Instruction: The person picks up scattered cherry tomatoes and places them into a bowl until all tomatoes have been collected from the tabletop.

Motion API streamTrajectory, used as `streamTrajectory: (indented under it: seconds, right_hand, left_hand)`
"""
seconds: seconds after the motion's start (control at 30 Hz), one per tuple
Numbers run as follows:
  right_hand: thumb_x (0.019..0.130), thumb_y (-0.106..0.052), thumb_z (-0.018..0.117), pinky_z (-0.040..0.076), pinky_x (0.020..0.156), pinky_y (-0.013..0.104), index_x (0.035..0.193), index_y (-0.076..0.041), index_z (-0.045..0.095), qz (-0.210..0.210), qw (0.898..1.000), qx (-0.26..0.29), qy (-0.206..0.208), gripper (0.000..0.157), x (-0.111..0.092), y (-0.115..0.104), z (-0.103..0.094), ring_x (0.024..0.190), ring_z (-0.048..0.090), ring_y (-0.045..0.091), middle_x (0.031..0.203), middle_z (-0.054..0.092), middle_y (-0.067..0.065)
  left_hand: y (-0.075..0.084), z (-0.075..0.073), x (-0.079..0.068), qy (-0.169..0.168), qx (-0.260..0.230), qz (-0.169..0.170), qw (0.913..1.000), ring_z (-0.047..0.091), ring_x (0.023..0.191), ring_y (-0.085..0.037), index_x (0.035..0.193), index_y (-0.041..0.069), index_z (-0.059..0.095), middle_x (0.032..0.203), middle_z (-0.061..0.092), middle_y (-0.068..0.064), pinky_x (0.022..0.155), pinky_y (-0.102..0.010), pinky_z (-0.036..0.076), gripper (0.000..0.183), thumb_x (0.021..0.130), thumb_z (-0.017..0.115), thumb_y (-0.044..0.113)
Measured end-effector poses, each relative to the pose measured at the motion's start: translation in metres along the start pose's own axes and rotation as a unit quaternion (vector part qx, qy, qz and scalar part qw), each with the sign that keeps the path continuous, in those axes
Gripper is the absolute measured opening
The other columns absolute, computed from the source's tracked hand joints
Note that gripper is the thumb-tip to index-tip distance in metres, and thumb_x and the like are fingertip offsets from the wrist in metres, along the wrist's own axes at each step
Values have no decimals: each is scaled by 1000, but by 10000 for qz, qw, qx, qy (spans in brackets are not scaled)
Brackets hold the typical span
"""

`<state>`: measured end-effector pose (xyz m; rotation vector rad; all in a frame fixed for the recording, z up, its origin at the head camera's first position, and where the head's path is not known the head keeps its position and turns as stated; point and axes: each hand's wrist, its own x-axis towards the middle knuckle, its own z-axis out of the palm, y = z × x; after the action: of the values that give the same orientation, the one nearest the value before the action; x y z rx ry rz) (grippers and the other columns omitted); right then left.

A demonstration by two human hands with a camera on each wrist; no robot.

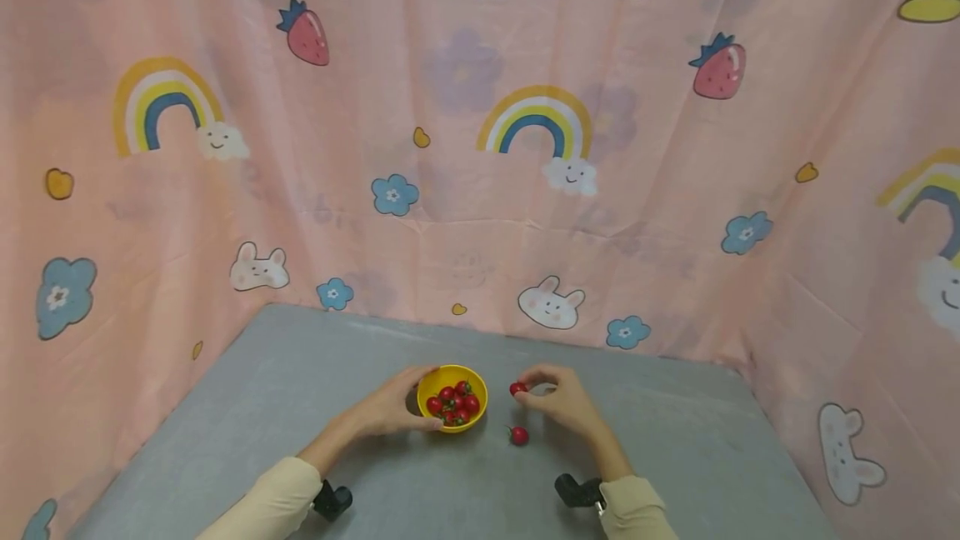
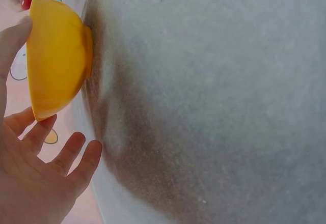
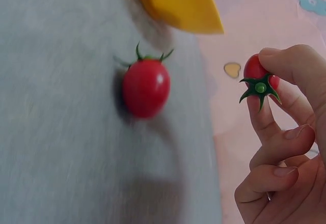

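Note:
A yellow bowl [image 1: 435, 382] stands on the grey table, holding several red cherry tomatoes [image 1: 471, 404]. My left hand [image 1: 388, 403] grips it from the left, thumb at the near rim and fingers on the far side; the outer wall of the bowl [image 2: 56, 56] shows in the left wrist view. To the right, my right hand [image 1: 564, 400] pinches one cherry tomato [image 3: 254, 67] between thumb and fingers, its green calyx showing. Below that hand a single cherry tomato [image 1: 519, 437] lies on the table, apart from the bowl.
The grey table [image 1: 360, 490] reaches back to a pink patterned curtain [image 1: 465, 257] that hangs behind and at both sides. Black wrist mounts [image 1: 332, 501] sit by both cream sleeves [image 1: 281, 497].

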<state>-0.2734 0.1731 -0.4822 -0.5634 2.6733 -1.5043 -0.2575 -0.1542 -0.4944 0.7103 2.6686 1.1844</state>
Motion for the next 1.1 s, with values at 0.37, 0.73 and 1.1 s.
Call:
streamTrajectory:
  seconds: [0.37, 0.73, 1.1]
  right_hand:
    - [89, -17, 81, 49, 80, 38, 98, -10, 75, -185, 9996, 190, -129, 13, 8, -10, 12, 96, 61, 27, 95, 70, 0]
    - [90, -17, 80, 44, 65, 23, 102, -9, 75, -561, 9961, 422, -530, 15, 13, -18, 26, 96, 58, 40, 100, 70, 2]
    - [89, -13, 81, 36, 53, 20, 104, -7, 75, -707, 9938, 484, -707, 18, 25, -25, 41, 61, 45, 15, 98, 70, 2]
  left_hand:
    - [2, 0, -1, -29, -33, 1, 10000, 44, 133, -39, 154, 4, 39, 151, 43, -17, 109, -63, 33, 91, 83, 85, 39]
    - [1, 0, -1, -17, -18, 50, 10000, 43, 134, -39, 154, 4, 40, 151, 44, -18, 109, -65, 33, 90, 83, 85, 38]
    - [2, -1, -1, -28, 13, 106, 9999, 42, 135, -39, 154, 4, 40, 150, 44, -17, 109, -66, 31, 89, 84, 84, 38]
